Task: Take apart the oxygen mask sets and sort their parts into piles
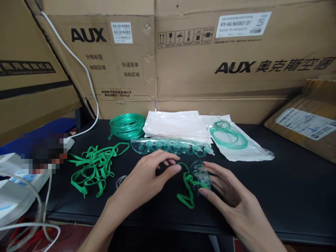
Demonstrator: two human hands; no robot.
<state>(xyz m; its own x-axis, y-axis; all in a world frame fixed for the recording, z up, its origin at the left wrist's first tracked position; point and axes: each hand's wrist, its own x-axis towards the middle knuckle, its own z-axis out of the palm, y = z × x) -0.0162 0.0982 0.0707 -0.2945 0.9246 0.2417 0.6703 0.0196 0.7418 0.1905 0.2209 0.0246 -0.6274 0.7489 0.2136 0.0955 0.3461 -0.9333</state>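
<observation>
My right hand (225, 190) holds a clear plastic mask (201, 176) just above the black table (288, 189), thumb and fingers curled round it. A green elastic strap (187, 189) hangs from the mask and loops onto the table. My left hand (152, 173) pinches the strap's upper end with thumb and forefinger, close to the mask. Behind my hands lies a row of several clear masks (170, 146) nested together.
A pile of green straps (94, 166) lies at the left. A coil of green tubing (127, 126) and a stack of plastic bags (175, 124) sit at the back; one bag (236, 141) holds coiled tubing. Cardboard boxes (210, 52) wall the rear. A white cable (86, 77) runs down the left.
</observation>
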